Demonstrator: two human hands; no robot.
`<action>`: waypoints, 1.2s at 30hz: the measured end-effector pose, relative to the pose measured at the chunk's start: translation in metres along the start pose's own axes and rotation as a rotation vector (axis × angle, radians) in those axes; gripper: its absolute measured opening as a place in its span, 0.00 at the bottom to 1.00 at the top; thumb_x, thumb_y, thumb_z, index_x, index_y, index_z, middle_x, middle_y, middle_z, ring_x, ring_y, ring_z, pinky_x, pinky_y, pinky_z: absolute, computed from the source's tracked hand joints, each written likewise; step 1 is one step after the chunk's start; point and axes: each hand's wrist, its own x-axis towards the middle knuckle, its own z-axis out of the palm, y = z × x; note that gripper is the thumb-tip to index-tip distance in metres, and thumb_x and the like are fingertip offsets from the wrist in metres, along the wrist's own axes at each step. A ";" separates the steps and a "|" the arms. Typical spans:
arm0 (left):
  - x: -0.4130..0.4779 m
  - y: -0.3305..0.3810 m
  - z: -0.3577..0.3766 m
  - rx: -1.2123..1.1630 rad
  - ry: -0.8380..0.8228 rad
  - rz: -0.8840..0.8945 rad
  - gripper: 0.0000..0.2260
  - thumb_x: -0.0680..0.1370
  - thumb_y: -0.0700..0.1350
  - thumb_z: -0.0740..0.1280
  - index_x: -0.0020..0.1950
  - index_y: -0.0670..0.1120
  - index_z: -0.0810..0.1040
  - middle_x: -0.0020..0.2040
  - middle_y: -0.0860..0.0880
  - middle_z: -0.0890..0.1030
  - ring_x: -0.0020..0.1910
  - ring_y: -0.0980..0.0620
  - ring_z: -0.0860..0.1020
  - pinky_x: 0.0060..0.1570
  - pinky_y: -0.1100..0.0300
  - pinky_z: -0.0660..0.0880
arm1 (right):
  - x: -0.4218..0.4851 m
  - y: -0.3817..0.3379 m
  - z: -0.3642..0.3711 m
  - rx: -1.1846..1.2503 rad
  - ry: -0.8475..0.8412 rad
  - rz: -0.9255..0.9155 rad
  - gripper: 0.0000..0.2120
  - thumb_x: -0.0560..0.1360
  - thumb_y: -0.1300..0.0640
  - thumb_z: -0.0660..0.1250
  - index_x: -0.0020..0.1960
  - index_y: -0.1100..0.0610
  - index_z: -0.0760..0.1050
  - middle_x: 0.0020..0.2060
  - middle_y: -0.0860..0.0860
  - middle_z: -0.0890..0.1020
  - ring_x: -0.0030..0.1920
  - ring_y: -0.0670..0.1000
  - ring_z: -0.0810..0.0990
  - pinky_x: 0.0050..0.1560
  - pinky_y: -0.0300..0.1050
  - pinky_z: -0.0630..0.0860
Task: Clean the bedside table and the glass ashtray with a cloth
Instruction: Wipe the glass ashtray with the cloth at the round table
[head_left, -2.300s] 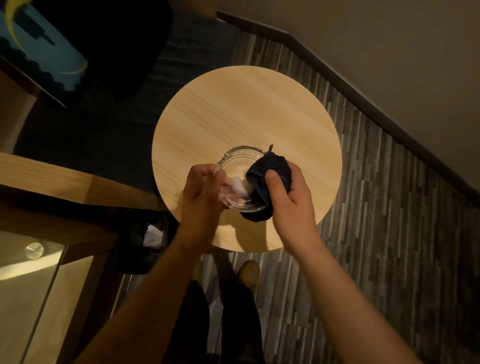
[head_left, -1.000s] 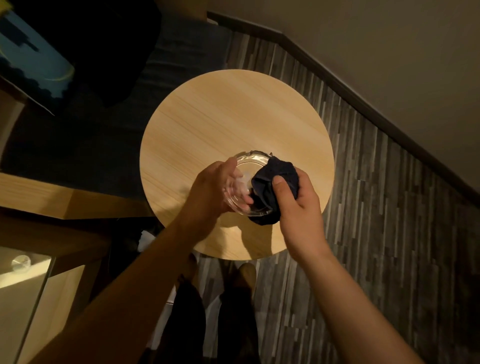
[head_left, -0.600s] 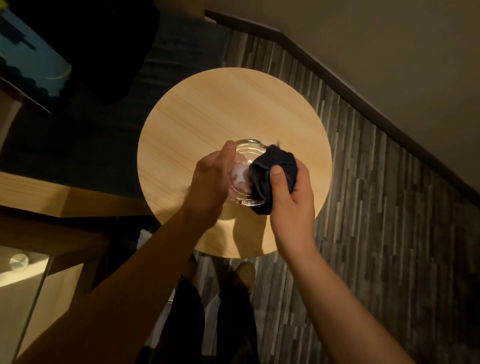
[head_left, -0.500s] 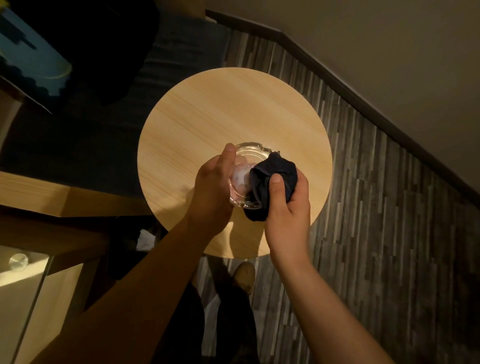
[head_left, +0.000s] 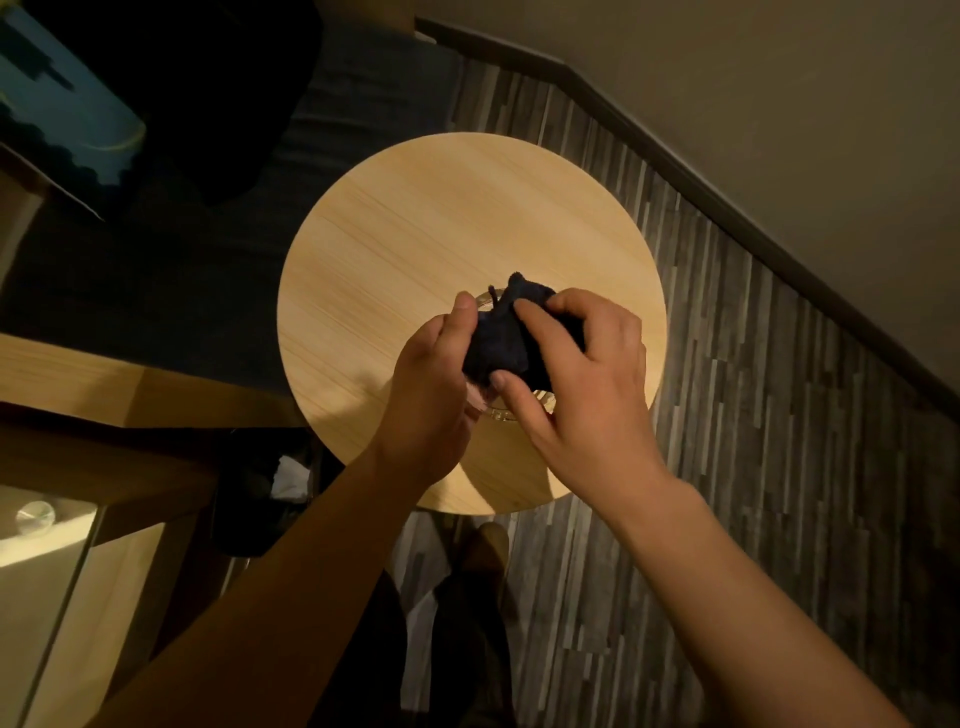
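A: Glass ashtray (head_left: 500, 413), mostly hidden, is held above the near-right part of the round wooden bedside table (head_left: 415, 218). Only a slice of rim shows at the near side and another at the far side by the thumb.

B: What covers it?

A: The dark cloth (head_left: 498, 343), bunched over the bowl. The right hand (head_left: 587, 374) has its fingers curled down over the cloth, thumb on the near edge, pressing fabric onto the glass. The left hand (head_left: 431, 379) is wrapped round the ashtray's left side, thumb up along the rim.

B: How would you expect the ashtray to handle?

A: Thick, rigid glass, so I'd judge it heavy for its size and smooth enough to slip. It would chip or break if dropped on the tabletop or the striped plank floor (head_left: 753, 415). The best hold is probably the outer wall, cupped from the side and below, as the left hand does. The cloth is soft and limp, so it will go wherever the fingers push it.

B: Anything else around?

A: A dark bin (head_left: 260, 488) with something pale inside stands left of the table, beside a wooden ledge (head_left: 104, 379).
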 end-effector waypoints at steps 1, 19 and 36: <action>-0.001 0.000 0.000 -0.010 0.018 0.000 0.23 0.81 0.56 0.66 0.62 0.37 0.77 0.56 0.38 0.84 0.54 0.41 0.85 0.53 0.48 0.82 | 0.000 0.001 0.000 -0.026 -0.016 -0.029 0.28 0.79 0.45 0.68 0.75 0.55 0.71 0.67 0.55 0.71 0.66 0.57 0.68 0.63 0.54 0.70; -0.011 -0.014 -0.007 -0.002 0.158 0.021 0.23 0.76 0.57 0.66 0.58 0.37 0.79 0.54 0.38 0.84 0.53 0.40 0.84 0.45 0.53 0.82 | 0.006 -0.026 0.018 0.138 -0.328 0.260 0.13 0.82 0.43 0.62 0.44 0.51 0.73 0.32 0.43 0.71 0.34 0.49 0.73 0.31 0.42 0.61; -0.004 0.002 -0.023 -0.017 0.008 0.070 0.23 0.88 0.50 0.57 0.65 0.29 0.72 0.60 0.25 0.77 0.59 0.30 0.81 0.54 0.44 0.79 | 0.015 -0.027 0.020 0.227 -0.279 0.005 0.16 0.79 0.64 0.68 0.65 0.55 0.81 0.56 0.54 0.78 0.56 0.59 0.73 0.52 0.49 0.72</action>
